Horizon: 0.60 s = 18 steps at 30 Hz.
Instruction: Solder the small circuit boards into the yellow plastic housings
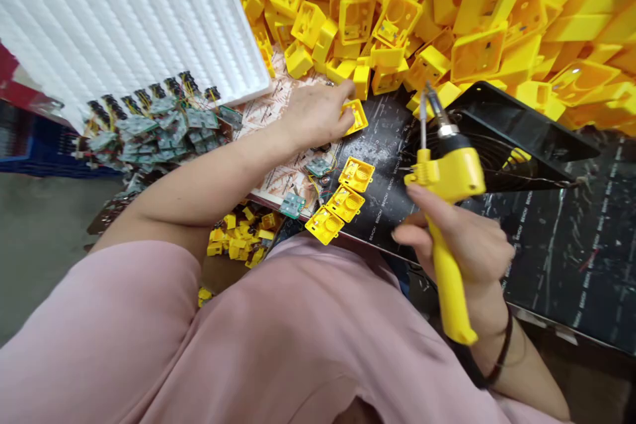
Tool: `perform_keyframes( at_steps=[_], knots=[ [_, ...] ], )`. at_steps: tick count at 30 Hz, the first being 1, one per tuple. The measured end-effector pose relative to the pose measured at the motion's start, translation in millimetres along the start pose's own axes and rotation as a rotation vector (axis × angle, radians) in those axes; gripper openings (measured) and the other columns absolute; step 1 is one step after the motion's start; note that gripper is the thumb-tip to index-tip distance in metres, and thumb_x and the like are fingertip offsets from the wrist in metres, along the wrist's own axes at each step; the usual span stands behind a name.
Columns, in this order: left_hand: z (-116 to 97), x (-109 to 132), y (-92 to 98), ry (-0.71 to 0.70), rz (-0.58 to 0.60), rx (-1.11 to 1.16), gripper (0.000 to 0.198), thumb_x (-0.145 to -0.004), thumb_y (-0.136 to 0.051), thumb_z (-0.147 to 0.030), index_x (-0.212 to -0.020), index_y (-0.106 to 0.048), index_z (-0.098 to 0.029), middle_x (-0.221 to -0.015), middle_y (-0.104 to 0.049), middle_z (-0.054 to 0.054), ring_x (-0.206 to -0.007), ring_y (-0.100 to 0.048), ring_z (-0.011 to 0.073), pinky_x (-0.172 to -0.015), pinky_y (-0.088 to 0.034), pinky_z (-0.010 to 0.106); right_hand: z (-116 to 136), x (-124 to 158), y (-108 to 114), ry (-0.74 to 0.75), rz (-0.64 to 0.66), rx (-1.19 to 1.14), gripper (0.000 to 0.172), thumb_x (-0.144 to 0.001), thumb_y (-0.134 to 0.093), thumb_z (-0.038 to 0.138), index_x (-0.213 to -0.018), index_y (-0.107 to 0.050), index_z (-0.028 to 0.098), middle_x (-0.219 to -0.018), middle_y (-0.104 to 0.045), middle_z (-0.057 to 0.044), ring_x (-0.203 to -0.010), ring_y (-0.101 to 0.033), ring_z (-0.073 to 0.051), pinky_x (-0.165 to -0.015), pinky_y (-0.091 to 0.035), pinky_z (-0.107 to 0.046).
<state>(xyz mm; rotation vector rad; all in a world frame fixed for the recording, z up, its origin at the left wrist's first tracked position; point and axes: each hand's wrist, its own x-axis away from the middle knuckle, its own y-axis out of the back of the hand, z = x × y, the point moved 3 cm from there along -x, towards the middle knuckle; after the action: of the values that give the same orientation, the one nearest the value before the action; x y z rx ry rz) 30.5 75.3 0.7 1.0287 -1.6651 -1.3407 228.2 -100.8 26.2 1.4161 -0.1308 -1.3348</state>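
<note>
The left hand (320, 109) pinches a yellow case (356, 116) between its fingers, the right hand (464, 242) has its fingers wrapped round a soldering gun (450, 175), and a careless swing could let its probably hot tip (436, 106) burn the left fingers.

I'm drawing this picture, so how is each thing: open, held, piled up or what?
Left hand: pinching a small yellow case
Right hand: closed around the soldering gun
Soldering gun: held, tip pointing away from the person; can't tell if hot
Three yellow cases: in a row, open sides up
Yellow case pile: jumbled
Circuit boards: heaped
Black fan: can't tell if spinning
</note>
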Motion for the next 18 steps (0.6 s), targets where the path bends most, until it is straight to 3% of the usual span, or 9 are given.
perform_keyframes(
  at_steps=[3, 6, 9, 11, 16, 18],
  knots=[
    [9, 5, -1.5, -0.082, -0.035, -0.018, 0.046, -0.100, -0.050, -0.048, -0.122, -0.076, -0.017, -0.099, -0.078, 0.013, -0.108, -0.073, 0.0341, -0.095, -0.054, 0.044, 3, -15, -8, 0.021, 0.071, 0.101, 0.019, -0.099, -0.071, 0.017, -0.116, -0.070, 0.025, -0.066, -0.068, 0.006, -0.051, -0.063, -0.011, -0.057, -0.052, -0.025],
    [17, 2, 10.9, -0.224, -0.106, 0.058, 0.041, -0.101, -0.047, -0.044, -0.114, -0.079, -0.023, -0.107, -0.079, 0.010, -0.116, -0.070, 0.0311, -0.099, -0.052, 0.042, 0, -15, -16, 0.029, 0.093, 0.132, 0.019, -0.098, -0.071, 0.014, -0.114, -0.070, 0.025, -0.075, -0.073, 0.003, -0.058, -0.069, -0.013, -0.055, -0.049, -0.026],
    [13, -8, 9.3, -0.484, 0.040, 0.140, 0.040, -0.095, -0.051, -0.032, -0.126, -0.076, -0.030, -0.132, -0.075, 0.003, -0.125, -0.068, 0.0262, -0.106, -0.049, 0.039, -1, -16, -21, 0.010, 0.048, 0.147, 0.020, -0.098, -0.069, 0.014, -0.115, -0.071, 0.024, -0.080, -0.076, 0.001, -0.065, -0.073, -0.015, -0.055, -0.047, -0.026],
    [8, -15, 1.5, -0.565, 0.125, 0.127, 0.041, -0.094, -0.050, -0.028, -0.125, -0.077, -0.030, -0.134, -0.074, 0.003, -0.123, -0.068, 0.0259, -0.107, -0.048, 0.040, 0, -19, -22, -0.001, -0.009, 0.153, 0.017, -0.098, -0.069, 0.015, -0.112, -0.073, 0.024, -0.077, -0.075, 0.000, -0.067, -0.074, -0.016, -0.055, -0.047, -0.026],
    [12, -24, -7.5, -0.305, -0.106, -0.003, 0.032, -0.091, -0.052, -0.033, -0.102, -0.081, -0.024, -0.094, -0.079, 0.010, -0.098, -0.071, 0.0293, -0.087, -0.052, 0.044, 0, -27, -28, 0.007, 0.003, 0.231, 0.017, -0.099, -0.067, 0.017, -0.112, -0.072, 0.026, -0.072, -0.071, 0.002, -0.065, -0.072, -0.016, -0.056, -0.048, -0.026],
    [15, -19, -4.9, -0.258, -0.132, 0.010, 0.027, -0.088, -0.058, -0.035, -0.095, -0.081, -0.023, -0.085, -0.077, 0.009, -0.092, -0.071, 0.0291, -0.081, -0.052, 0.042, -4, -29, -33, 0.025, 0.026, 0.242, 0.013, -0.100, -0.065, 0.018, -0.110, -0.071, 0.024, -0.074, -0.072, 0.002, -0.067, -0.072, -0.015, -0.059, -0.050, -0.026]
  ],
)
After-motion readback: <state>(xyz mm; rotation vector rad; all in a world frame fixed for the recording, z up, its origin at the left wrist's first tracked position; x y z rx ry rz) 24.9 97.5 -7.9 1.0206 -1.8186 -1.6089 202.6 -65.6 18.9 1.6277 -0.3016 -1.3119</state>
